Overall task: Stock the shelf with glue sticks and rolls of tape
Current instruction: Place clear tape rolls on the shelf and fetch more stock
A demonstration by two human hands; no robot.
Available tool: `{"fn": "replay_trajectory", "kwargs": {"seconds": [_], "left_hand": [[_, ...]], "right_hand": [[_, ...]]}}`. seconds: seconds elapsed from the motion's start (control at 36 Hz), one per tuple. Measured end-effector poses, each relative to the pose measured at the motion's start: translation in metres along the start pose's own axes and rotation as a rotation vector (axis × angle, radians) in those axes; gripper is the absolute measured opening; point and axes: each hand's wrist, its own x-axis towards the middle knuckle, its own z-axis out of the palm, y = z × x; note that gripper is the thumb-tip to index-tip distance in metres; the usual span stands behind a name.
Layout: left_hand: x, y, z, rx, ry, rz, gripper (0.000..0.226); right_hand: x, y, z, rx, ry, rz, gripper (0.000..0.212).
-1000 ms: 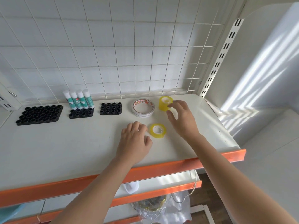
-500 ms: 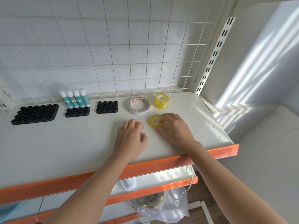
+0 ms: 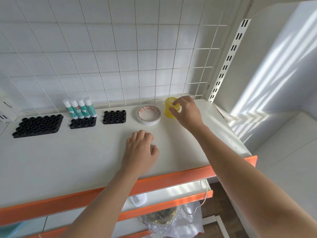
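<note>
On the white shelf (image 3: 68, 160), my right hand (image 3: 186, 112) pinches a small yellow tape roll on top of the yellow tape stack (image 3: 169, 109) at the back right. A wide white roll with red print (image 3: 148, 115) lies flat just left of the stack. My left hand (image 3: 140, 152) rests on the shelf, fingers loosely curled, holding nothing. Several glue sticks (image 3: 79, 108) with white caps stand in the back row of a black holder (image 3: 83, 122).
A large black holder (image 3: 38, 125) sits at the far left and a small one (image 3: 114, 116) stands mid-shelf, both without sticks. A wire grid (image 3: 120, 57) backs the shelf. An orange lip (image 3: 171, 181) edges the front. Lower shelves hold a plastic bag (image 3: 171, 222).
My right hand picked the flat yellow roll off the shelf and carried it back onto the yellow stack. My left hand stayed where it was.
</note>
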Motion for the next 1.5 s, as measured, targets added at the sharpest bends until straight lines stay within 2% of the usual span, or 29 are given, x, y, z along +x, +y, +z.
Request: {"fn": "replay_trajectory", "kwargs": {"seconds": [0.69,1.5], "left_hand": [[-0.0009,-0.0004,0.0005,0.006,0.028,0.007,0.031],[-0.0011,0.0007,-0.0003,0.022,-0.001,-0.019,0.021]], "right_hand": [[-0.0003,0.0031,0.0023,0.000,-0.067,0.060,0.026],[0.0013,-0.0034,0.0026,-0.215,-0.110,0.034,0.025]]}}
